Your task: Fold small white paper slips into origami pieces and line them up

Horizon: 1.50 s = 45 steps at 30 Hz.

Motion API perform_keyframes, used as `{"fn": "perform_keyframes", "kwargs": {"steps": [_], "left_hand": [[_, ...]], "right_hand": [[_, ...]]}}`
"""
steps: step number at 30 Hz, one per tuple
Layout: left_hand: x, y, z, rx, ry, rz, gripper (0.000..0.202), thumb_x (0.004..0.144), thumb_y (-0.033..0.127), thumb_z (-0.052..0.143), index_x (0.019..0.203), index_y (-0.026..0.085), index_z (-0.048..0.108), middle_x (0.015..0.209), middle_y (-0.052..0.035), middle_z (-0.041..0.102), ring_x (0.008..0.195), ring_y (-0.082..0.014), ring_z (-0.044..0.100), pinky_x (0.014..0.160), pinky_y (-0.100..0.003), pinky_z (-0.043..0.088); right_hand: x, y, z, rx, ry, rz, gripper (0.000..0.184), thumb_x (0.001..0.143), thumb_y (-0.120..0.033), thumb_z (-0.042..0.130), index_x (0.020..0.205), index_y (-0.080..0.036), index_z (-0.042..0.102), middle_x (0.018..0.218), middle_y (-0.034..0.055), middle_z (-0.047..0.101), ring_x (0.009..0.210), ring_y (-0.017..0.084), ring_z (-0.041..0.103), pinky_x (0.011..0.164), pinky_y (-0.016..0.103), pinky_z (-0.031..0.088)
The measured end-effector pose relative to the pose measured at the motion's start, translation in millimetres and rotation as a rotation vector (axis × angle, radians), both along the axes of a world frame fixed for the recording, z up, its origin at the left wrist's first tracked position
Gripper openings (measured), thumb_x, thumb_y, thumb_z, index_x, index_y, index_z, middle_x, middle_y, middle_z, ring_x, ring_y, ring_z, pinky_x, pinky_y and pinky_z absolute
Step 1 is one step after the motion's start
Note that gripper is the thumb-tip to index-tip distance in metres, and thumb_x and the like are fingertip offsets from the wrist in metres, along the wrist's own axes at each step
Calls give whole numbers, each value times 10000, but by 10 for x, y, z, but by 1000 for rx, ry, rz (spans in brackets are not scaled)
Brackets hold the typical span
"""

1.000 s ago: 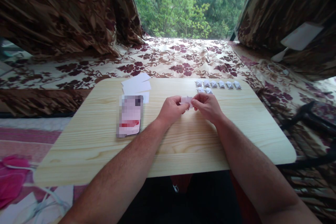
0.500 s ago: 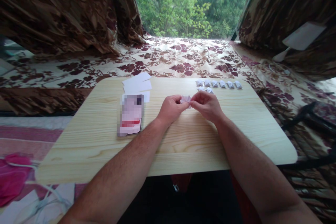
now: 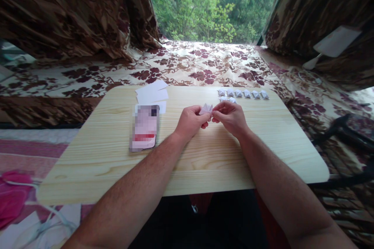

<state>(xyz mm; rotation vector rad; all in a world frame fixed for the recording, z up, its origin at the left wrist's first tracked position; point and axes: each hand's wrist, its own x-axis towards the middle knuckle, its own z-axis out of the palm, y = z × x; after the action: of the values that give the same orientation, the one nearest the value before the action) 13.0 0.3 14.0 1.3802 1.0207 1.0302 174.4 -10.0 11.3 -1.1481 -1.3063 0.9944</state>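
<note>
Between my two hands, just above the wooden table (image 3: 204,179), is a small folded white paper (image 3: 207,108) with pointed corners. My left hand (image 3: 191,120) pinches its left and lower side between thumb and fingers. The thumb and fingertips of my right hand (image 3: 229,116) are closed on its right edge. Several small folded paper pieces (image 3: 247,93) stand in a row at the table's far right. A shorter second row (image 3: 232,100) lies just beyond my right hand, partly hidden by it.
Left of my hands lies a phone (image 3: 145,126), its surface blurred by pixels. White paper sheets (image 3: 150,92) overlap behind it. A white lamp (image 3: 336,42) stands at the right on the floral cloth (image 3: 204,62). White cables (image 3: 55,212) and papers lie below the table's left edge.
The folded paper has tilted and shows its points more clearly. My left fingers have curled lower beneath it, and the right fingertips have shifted slightly along its edge.
</note>
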Motion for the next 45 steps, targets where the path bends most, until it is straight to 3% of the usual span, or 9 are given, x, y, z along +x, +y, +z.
{"fn": "perform_keyframes", "kwargs": {"steps": [6, 18, 24, 30, 38, 45], "left_hand": [[-3, 19, -64, 45, 35, 50, 205, 750, 315, 698, 643, 161, 615, 514, 24, 560, 460, -95, 501, 450, -217, 377], [22, 27, -62, 15, 2, 93, 205, 722, 323, 697, 620, 162, 621, 520, 21, 558, 455, -90, 471, 441, -222, 367], [10, 43, -89, 3, -39, 84, 167, 709, 295, 683, 619, 164, 629, 529, 20, 563, 455, -86, 465, 446, -228, 352], [3, 38, -70, -44, -103, 70, 143, 696, 256, 681, 608, 161, 619, 516, 28, 541, 445, -77, 444, 440, -228, 321], [10, 36, -58, -88, -143, 65, 136, 686, 235, 686, 603, 157, 612, 524, 25, 551, 433, -73, 443, 432, -227, 306], [-7, 60, -21, -141, -213, 52, 115, 672, 229, 687, 628, 154, 612, 545, 26, 549, 444, -69, 431, 432, -230, 309]], "right_hand": [[-3, 13, -61, 148, -86, -52, 80, 715, -235, 734, 738, -185, 676, 692, 9, 692, 607, 125, 602, 539, 246, 458], [-16, -31, -91, 311, -265, -93, 11, 778, -204, 681, 771, -196, 685, 698, -1, 680, 607, 120, 583, 574, 253, 471], [-5, -98, 5, 447, -430, -72, 96, 818, -165, 637, 797, -220, 713, 941, 46, 749, 761, 153, 659, 614, 260, 525], [14, -115, 44, 507, -519, -51, 123, 847, -165, 627, 796, -224, 723, 979, 51, 750, 690, 123, 637, 551, 229, 496], [32, -128, 60, 531, -522, -21, 132, 859, -167, 622, 821, -225, 734, 987, 55, 740, 756, 135, 659, 524, 211, 475], [43, -142, 66, 547, -612, 2, 150, 880, -162, 608, 850, -241, 732, 1085, 63, 740, 848, 162, 692, 685, 268, 555]]}}
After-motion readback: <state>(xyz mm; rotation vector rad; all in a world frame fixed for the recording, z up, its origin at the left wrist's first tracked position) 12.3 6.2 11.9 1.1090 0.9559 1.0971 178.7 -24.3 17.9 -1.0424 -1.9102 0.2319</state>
